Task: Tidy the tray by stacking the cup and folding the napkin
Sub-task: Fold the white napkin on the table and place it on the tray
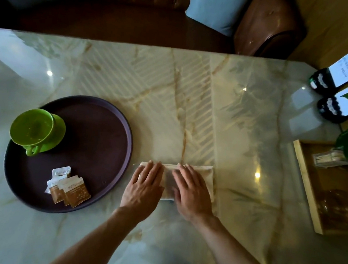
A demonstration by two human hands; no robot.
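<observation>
Pressing the napkin (205, 176) flat at lower centre, our left hand (144, 186) and right hand (189, 191) lie open, palms down, gripping nothing. We should keep the edges square, then crease firmly before returning it to the tray (99, 126) at left.

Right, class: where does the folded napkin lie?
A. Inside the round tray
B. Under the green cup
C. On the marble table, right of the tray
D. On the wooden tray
C: the napkin lies on the marble table beside the round tray, under both hands.

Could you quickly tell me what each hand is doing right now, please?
Left hand: open, flat, pressing on the napkin.
Right hand: open, flat on the same napkin; holding nothing.
</observation>
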